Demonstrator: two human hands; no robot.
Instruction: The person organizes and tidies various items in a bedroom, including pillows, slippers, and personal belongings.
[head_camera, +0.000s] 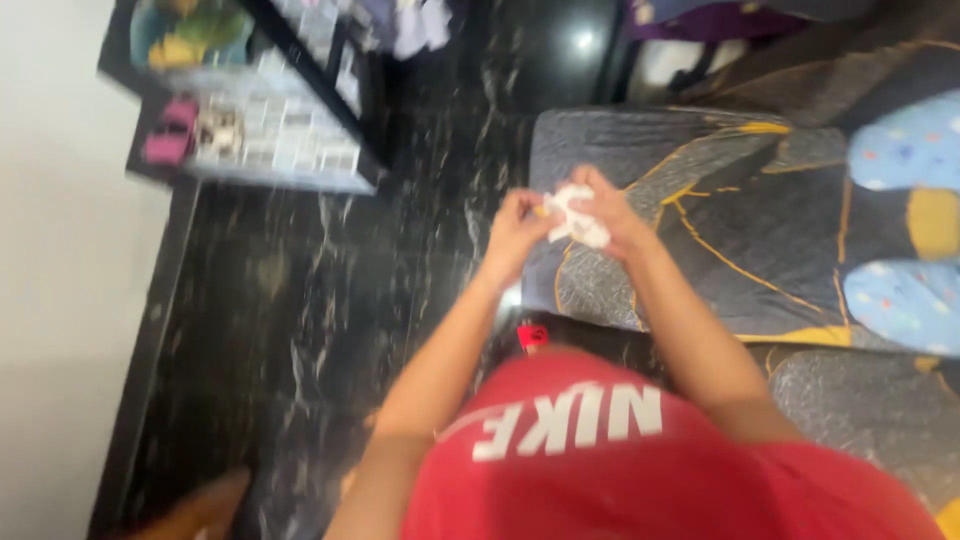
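Both hands, left hand (517, 222) and right hand (612, 215), pinch a small crumpled white cloth (576, 216) above the grey yellow-lined mat (720, 200), seemingly mid-unfolding, which calls for pulling its edges apart

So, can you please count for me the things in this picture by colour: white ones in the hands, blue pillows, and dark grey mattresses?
White crumpled item held between the left hand and right hand: 1
Blue patterned pillows: 2
Dark grey mattresses with yellow lines: 2
Total: 5
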